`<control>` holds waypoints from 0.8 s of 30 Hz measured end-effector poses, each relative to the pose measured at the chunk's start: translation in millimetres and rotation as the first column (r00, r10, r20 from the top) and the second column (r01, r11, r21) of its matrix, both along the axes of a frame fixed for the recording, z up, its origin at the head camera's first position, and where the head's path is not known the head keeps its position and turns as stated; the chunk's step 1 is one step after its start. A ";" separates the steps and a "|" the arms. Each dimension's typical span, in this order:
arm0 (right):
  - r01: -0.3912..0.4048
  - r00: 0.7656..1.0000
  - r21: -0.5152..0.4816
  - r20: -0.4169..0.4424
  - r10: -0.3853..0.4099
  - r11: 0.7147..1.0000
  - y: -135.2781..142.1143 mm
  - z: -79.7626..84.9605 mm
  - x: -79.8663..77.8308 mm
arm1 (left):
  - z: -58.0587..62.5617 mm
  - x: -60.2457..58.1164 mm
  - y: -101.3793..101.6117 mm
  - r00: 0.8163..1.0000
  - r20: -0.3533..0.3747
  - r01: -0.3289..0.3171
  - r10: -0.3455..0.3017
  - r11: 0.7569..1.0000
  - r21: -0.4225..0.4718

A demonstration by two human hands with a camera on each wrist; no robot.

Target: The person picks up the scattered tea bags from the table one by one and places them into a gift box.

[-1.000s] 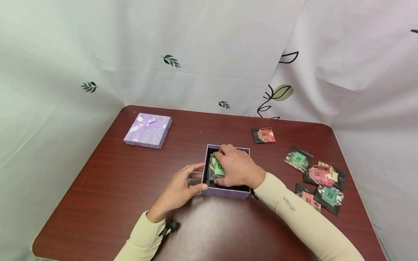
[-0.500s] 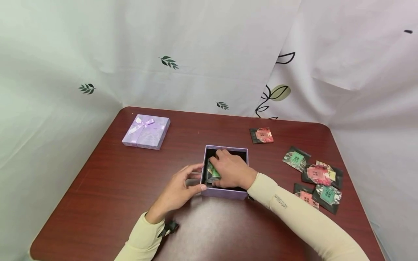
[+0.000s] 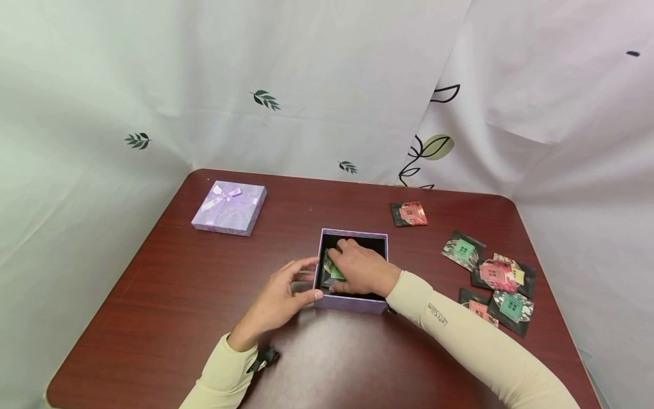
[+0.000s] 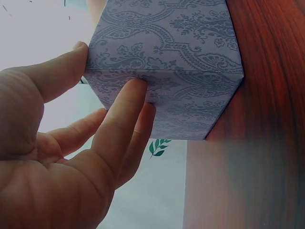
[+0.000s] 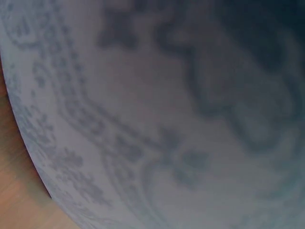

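A purple patterned gift box (image 3: 350, 304) with a black inside stands lidless in the middle of the table. Down inside it, my right hand (image 3: 364, 269) holds a dark sachet with a green label (image 3: 335, 271), thumb at the near edge and fingers at the far one. The hand covers much of the sachet. My left hand (image 3: 279, 295) rests its thumb and fingertips against the outside of the box at its left, near corner. In the left wrist view, the fingers (image 4: 119, 119) lie loosely on the patterned wall (image 4: 176, 52). Only the box's wall (image 5: 143, 119) fills the right wrist view.
A lilac box lid (image 3: 230, 209) with a ribbon bow lies at the back left. One red-labelled sachet (image 3: 409, 213) lies behind the box. Several more sachets (image 3: 512, 307), some overlapping, are spread at the right. A white curtain (image 3: 306, 85) hangs behind the table.
My right hand has lowered the green-labelled sachet deeper into the box and shifted slightly toward its left wall. The left hand has stayed at the box's corner.
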State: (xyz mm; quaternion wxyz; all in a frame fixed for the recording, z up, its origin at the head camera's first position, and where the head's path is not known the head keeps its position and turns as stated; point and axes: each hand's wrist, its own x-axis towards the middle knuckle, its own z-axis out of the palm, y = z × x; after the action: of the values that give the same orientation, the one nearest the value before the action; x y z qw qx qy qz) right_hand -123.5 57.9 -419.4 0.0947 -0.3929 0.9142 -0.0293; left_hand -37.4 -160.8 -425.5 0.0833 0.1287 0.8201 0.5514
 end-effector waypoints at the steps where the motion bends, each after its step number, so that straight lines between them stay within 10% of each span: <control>1: -0.004 1.000 -0.007 -0.004 0.004 1.000 0.5 -0.1 0.0 | -0.3 -0.1 0.1 1.000 0.001 0.000 0.000 1.000 0.000; 15: -0.014 1.000 -0.204 0.012 0.017 0.979 20.2 34.2 -4.9 | -0.2 -0.8 0.9 1.000 0.007 0.002 -0.002 1.000 0.007; 24: 0.030 0.999 -0.386 0.026 -0.021 0.922 68.7 55.8 -37.2 | 1.3 -0.1 2.3 0.999 0.025 -0.024 0.024 1.000 -0.005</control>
State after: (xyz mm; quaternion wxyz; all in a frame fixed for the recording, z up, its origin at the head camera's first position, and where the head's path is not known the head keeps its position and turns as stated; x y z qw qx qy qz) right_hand -160.7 126.5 -363.7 0.0245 -0.3916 0.8945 -0.2143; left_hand -37.5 -158.6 -424.2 0.0873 0.1115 0.8217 0.5520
